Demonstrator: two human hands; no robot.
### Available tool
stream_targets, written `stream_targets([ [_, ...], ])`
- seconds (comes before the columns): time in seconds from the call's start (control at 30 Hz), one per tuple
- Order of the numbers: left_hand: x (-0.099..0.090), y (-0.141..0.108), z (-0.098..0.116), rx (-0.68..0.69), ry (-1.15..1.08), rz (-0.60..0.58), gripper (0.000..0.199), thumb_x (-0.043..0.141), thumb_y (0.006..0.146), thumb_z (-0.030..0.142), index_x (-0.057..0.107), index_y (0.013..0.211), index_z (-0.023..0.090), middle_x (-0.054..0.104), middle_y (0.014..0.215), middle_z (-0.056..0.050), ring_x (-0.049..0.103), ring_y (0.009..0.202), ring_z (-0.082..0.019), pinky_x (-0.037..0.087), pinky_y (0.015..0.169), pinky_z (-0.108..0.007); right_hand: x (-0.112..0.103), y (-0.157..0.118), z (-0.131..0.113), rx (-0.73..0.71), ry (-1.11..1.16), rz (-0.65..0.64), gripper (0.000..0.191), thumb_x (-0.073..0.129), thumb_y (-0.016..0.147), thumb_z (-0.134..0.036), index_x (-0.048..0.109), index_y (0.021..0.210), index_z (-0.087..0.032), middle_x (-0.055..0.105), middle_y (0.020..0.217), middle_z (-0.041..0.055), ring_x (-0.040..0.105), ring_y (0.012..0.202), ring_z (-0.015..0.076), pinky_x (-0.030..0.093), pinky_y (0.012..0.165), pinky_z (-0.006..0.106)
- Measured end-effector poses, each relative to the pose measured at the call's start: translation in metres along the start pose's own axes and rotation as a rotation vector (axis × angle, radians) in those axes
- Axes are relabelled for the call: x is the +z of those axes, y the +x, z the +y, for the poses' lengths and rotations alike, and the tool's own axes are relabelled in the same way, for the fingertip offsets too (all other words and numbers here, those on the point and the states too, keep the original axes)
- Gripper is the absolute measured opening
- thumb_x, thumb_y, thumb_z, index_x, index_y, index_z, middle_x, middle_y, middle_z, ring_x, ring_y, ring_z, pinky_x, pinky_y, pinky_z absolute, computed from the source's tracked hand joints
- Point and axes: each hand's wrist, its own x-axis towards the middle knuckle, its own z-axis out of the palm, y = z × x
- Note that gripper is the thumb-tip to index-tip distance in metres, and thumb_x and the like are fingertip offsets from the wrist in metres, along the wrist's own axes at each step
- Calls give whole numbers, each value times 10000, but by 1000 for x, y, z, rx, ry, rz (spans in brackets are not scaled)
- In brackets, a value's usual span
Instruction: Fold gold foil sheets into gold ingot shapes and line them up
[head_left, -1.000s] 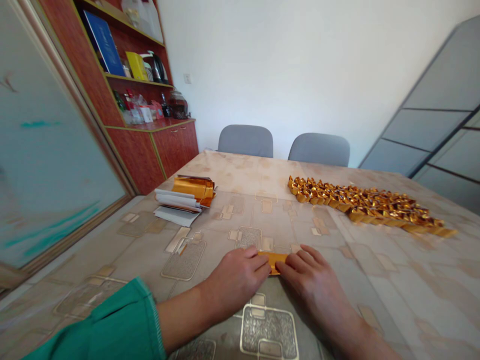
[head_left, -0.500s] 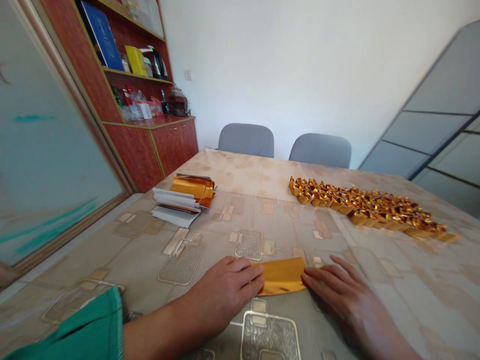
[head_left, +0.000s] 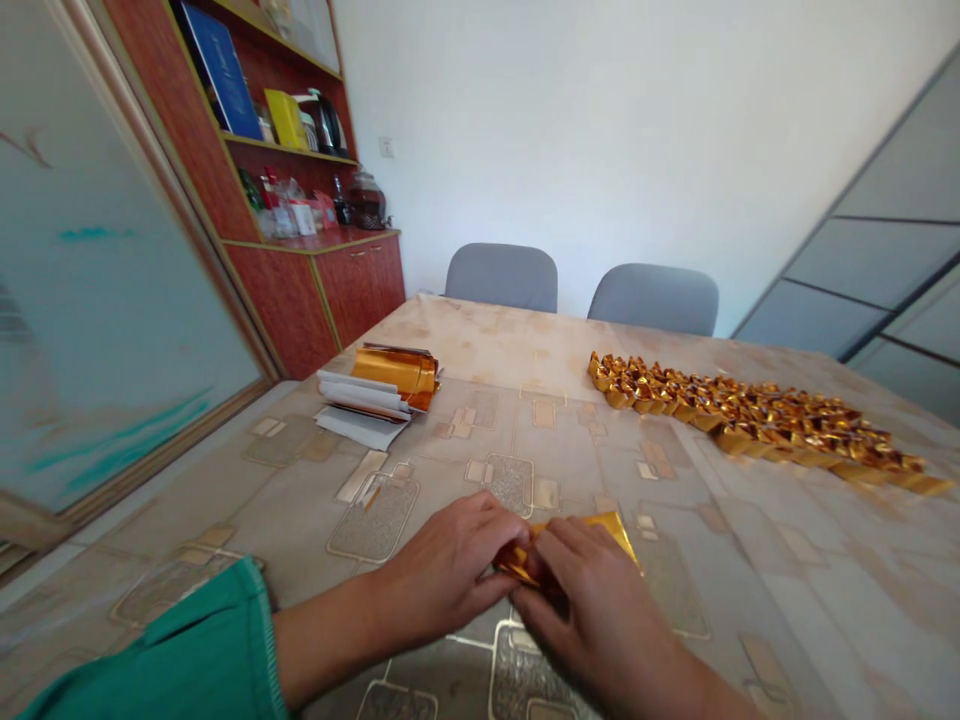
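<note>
from the head camera, the left hand (head_left: 442,565) and the right hand (head_left: 589,610) sit together near the front edge of the bench (head_left: 795,570), which is covered in a beige patterned cloth. between them, both hands clamp a shiny gold foil sheet (head_left: 600,524), bent into a crinkled fold. one gold corner pokes out past the right hand's fingers toward the far side, and a darker creased part shows at the left hand's fingertips (head_left: 510,525). a teal-green cloth sleeve (head_left: 150,650) covers the left forearm.

well apart from the hands, on the far right of the bench, lies a long band of small folded gold foil ingots (head_left: 750,425), packed side by side. on the far left is a loose stack of white paper sheets (head_left: 360,400), with a curled roll of gold foil (head_left: 394,368) resting on it.

beyond the bench stand two grey upholstered chairs (head_left: 501,278) (head_left: 652,300). to the left, a red-brown wooden cabinet (head_left: 289,300) holds a blue binder (head_left: 217,70), a yellow box (head_left: 285,118), a black kettle (head_left: 326,125) and a glass jar (head_left: 367,205). a glass panel with teal marks (head_left: 112,300) fills the left side.
</note>
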Motion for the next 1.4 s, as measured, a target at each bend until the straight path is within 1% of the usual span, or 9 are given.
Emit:
stream_targets([
  [0.03, -1, -1, -2, 11, -15, -6, 106, 656, 877, 218, 577, 944, 195, 653, 938, -27, 570, 923, -204, 449, 795, -300, 3, 2, 2, 0, 16, -2, 75, 630, 837, -189, 586, 777, -203, 640, 784, 22, 569, 728, 196, 399, 664, 310],
  [0.17, -6, -1, -10, 48, -26, -17, 137, 688, 837, 191, 598, 941, 200, 665, 1021, -28, 567, 958, -208, 435, 866, -332, 4, 1, 12, 20, 113, 2, 214, 532, 889, -171, 506, 678, -197, 599, 721, 13, 556, 687, 169, 366, 627, 278],
  [0.3, -10, 0, -15, -30, -20, 61, 42, 634, 865, 143, 638, 864, 185, 628, 1007, -35, 562, 967, -196, 444, 865, -326, 2, -1, 14, 60, 145, 15, 265, 501, 901, -191, 452, 641, -203, 564, 673, 1, 538, 642, 156, 354, 600, 266],
  [0.4, -11, 1, -16, -48, -1, 74, 86, 616, 907, 190, 657, 832, 185, 618, 984, -30, 561, 968, -193, 444, 865, -327, 4, -3, 15, 73, 140, 50, 259, 484, 911, -204, 480, 652, -205, 569, 677, 2, 539, 640, 161, 351, 600, 273],
  [0.57, -12, 4, -15, -82, 55, 65, 63, 638, 904, 226, 662, 855, 192, 618, 1032, -31, 555, 999, -206, 436, 884, -346, 8, -5, 17, 78, 53, 97, 229, 523, 878, -182, 517, 651, -213, 584, 702, 14, 544, 664, 183, 340, 606, 289],
  [0.73, -7, 8, -16, -98, 101, 42, 75, 651, 900, 231, 634, 847, 181, 611, 1058, -36, 548, 1013, -216, 413, 895, -375, 11, -3, 17, 122, -33, 121, 201, 564, 813, -141, 525, 629, -213, 570, 692, 10, 529, 669, 193, 316, 629, 305],
  [0.9, -2, 10, -16, -91, 149, 72, 110, 663, 889, 229, 604, 815, 174, 605, 1036, -41, 535, 1010, -222, 408, 886, -377, 12, -2, 17, 118, -135, 119, 163, 590, 773, -128, 556, 636, -211, 574, 699, 13, 511, 658, 195, 297, 639, 318],
  [1.2, -1, 8, -17, -114, 139, 116, 137, 685, 861, 226, 577, 788, 182, 599, 1080, -54, 533, 1042, -239, 420, 893, -388, 14, -6, 21, -7, -337, 105, 200, 541, 881, -157, 606, 700, -212, 618, 725, 29, 560, 648, 207, 314, 669, 340],
  [1.4, -2, 8, -17, -124, 128, 118, 146, 672, 860, 215, 561, 769, 185, 604, 1084, -53, 535, 1044, -242, 427, 894, -400, 16, -5, 22, -32, -427, 114, 186, 559, 874, -166, 607, 704, -224, 618, 697, 19, 558, 621, 208, 292, 658, 348],
])
